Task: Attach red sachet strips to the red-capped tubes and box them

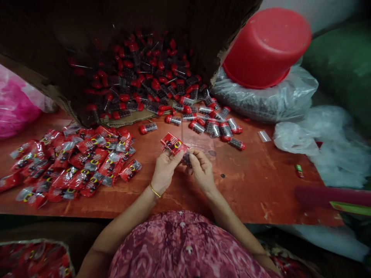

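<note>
"While both hands are busy in front of the carton (59, 98), what do they grasp?"

"The left hand (164, 170) pinches a red packet (171, 142) between thumb and fingers. The right hand (202, 170) closes its fingertips at the packet's near end, where a dark piece (186, 159) shows; the fingers hide too much of it to say what it is."

"What lies about them?"

"Vials (213, 125) have spilled from the carton's mouth, most towards its right corner, so they lie between it and the hands. More are heaped inside, in shadow. In front of the carton's left side, packets (87, 154) are piled on the table (255, 181)."

"Anything bulkier?"

"Right of the carton, an upturned bucket (266, 46) sits on a stuffed bag (261, 102). Left of the carton there's a pink bundle (16, 102), blurred."

"And the materials?"

"The carton is brown cardboard, ragged along its edge. The vials are clear, stubby cylinders with rounded red caps and dark contents. The packets are glossy, crinkled film, red with yellow and black print and some see-through patches. The bucket is smooth red plastic, tapering towards its flat base, and the bag beneath is wrinkled, clear plastic. The table's reddish top looks scuffed and stained."
</note>
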Tool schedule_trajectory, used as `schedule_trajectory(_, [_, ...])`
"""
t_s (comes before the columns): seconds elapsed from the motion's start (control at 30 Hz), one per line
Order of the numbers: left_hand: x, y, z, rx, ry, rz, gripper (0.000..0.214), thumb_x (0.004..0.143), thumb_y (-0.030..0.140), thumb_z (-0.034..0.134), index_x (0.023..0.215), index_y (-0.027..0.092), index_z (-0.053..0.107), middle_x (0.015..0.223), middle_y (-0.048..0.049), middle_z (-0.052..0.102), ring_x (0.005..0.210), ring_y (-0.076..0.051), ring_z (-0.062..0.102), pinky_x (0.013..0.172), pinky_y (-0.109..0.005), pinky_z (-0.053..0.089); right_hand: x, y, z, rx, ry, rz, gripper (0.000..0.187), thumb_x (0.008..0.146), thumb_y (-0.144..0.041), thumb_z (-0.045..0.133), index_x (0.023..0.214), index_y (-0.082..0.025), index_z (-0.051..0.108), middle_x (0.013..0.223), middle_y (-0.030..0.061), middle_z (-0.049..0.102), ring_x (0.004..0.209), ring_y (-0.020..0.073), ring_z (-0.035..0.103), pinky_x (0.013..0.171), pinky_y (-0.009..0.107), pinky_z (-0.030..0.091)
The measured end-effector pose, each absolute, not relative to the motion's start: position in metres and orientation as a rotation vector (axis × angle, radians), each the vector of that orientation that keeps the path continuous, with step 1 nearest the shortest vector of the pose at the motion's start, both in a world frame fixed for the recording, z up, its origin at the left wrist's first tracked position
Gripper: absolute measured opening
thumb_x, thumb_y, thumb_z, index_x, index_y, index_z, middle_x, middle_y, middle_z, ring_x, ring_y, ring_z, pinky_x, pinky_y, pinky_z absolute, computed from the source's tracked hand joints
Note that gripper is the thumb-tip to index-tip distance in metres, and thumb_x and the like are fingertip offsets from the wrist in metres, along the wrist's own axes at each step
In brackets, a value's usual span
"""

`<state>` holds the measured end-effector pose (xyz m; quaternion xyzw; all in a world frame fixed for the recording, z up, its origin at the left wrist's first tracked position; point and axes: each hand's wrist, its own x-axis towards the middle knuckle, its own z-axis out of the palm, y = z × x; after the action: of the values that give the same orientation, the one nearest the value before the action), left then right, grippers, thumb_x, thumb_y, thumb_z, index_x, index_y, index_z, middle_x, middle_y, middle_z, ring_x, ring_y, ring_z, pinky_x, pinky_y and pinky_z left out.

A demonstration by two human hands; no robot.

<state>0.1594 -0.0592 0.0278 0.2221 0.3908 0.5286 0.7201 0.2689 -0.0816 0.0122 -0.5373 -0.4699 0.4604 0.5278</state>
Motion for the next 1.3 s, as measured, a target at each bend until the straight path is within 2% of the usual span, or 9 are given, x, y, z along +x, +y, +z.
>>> schedule_trajectory(0.13, [0.161,-0.059,0.021,0.5,0.827,1.205,0.03,0.062,0.035,0.076,0.081,0.014,0.067,0.077,-0.0024,0.07,0.069,-0.012,0.061,0.07,-0.025,0.047,0.259,-0.08,0.008,-1.274,-1.148,1.038,0.021,0.086,-0.042,0.049,0.089,-0.021,0.05,0.073,-0.0027,0.051,0.058,0.0088,0.047,0.052,0.022,0.041])
schedule_trajectory(0.27, [0.161,-0.059,0.018,0.509,0.796,1.236,0.027,0.064,0.035,0.075,0.081,0.015,0.069,0.081,-0.0021,0.07,0.077,-0.013,0.061,0.076,-0.025,0.045,0.252,-0.076,0.009,-1.287,-1.105,0.932,0.016,0.089,-0.038,0.044,0.09,-0.022,0.045,0.074,-0.0026,0.049,0.062,0.0104,0.049,0.056,0.023,0.042])
schedule_trajectory(0.43, [0.154,-0.054,0.023,0.43,0.783,1.159,0.034,0.063,0.046,0.073,0.073,0.014,0.069,0.071,-0.0034,0.069,0.071,-0.015,0.063,0.067,-0.026,0.047,0.249,-0.08,-0.003,-1.253,-1.282,0.828,0.012,0.089,-0.031,0.046,0.097,-0.023,0.043,0.081,-0.0014,0.05,0.068,0.011,0.051,0.064,0.026,0.044])
schedule_trajectory(0.53, [0.155,-0.054,0.021,0.437,0.793,1.162,0.036,0.061,0.047,0.074,0.075,0.014,0.069,0.073,-0.0038,0.069,0.068,-0.014,0.062,0.067,-0.026,0.048,0.244,-0.083,-0.008,-1.24,-1.304,0.732,0.013,0.089,-0.03,0.046,0.099,-0.023,0.043,0.086,0.0003,0.051,0.075,0.0124,0.053,0.071,0.028,0.045])
schedule_trajectory(0.67, [0.159,-0.059,0.014,0.543,0.816,1.222,0.033,0.067,0.044,0.071,0.081,0.015,0.071,0.07,-0.0023,0.069,0.057,-0.01,0.058,0.062,-0.024,0.047,0.235,-0.08,-0.002,-1.262,-1.148,0.834,0.012,0.092,-0.034,0.038,0.095,-0.023,0.042,0.083,-0.0002,0.051,0.073,0.0119,0.054,0.068,0.026,0.047])
schedule_trajectory(0.77, [0.157,-0.061,0.014,0.612,0.823,1.207,0.033,0.07,0.044,0.069,0.084,0.015,0.071,0.067,-0.0016,0.068,0.05,-0.009,0.055,0.056,-0.023,0.045,0.234,-0.078,0.002,-1.285,-1.165,0.796,0.013,0.092,-0.035,0.039,0.095,-0.023,0.042,0.084,0.0,0.053,0.072,0.0119,0.055,0.066,0.026,0.048])
schedule_trajectory(0.9, [0.146,-0.053,0.023,0.548,0.829,1.241,0.041,0.066,0.053,0.068,0.078,0.014,0.069,0.072,-0.0043,0.07,0.07,-0.015,0.064,0.066,-0.025,0.048,0.242,-0.079,0.0,-1.298,-1.437,0.57,0.02,0.087,-0.031,0.05,0.103,-0.023,0.043,0.088,0.0019,0.056,0.072,0.0134,0.057,0.065,0.028,0.048])
schedule_trajectory(1.0, [0.138,-0.044,0.03,0.468,0.901,1.238,0.042,0.059,0.053,0.073,0.073,0.014,0.066,0.073,-0.005,0.071,0.077,-0.018,0.066,0.072,-0.028,0.05,0.247,-0.081,-0.002,-1.236,-1.631,0.472,0.019,0.087,-0.025,0.051,0.105,-0.023,0.044,0.087,0.0021,0.057,0.069,0.0134,0.058,0.062,0.027,0.048])
schedule_trajectory(1.3, [0.14,-0.04,0.037,0.385,0.915,1.305,0.036,0.059,0.048,0.075,0.068,0.014,0.064,0.07,-0.005,0.071,0.08,-0.021,0.068,0.077,-0.031,0.051,0.246,-0.087,-0.002,-1.211,-1.491,0.823,0.018,0.09,-0.028,0.044,0.107,-0.023,0.041,0.086,0.0012,0.055,0.069,0.0117,0.056,0.064,0.026,0.048])
